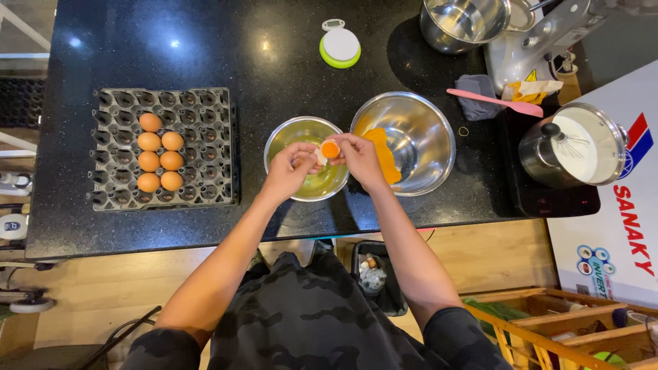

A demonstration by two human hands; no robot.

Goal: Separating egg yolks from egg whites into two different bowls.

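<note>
Orange yolk [330, 149] in shell halves gripped by both hands [327, 163] over steel bowl [281, 136]

We have one view, from a camera on the person's head, looking almost straight down on the black counter [205, 41]. It sits high enough to take in the egg tray [164, 147] at left and the pot [576, 145] at right. Both forearms run up from the bottom edge; the floor [89, 288] shows below the counter.
</note>
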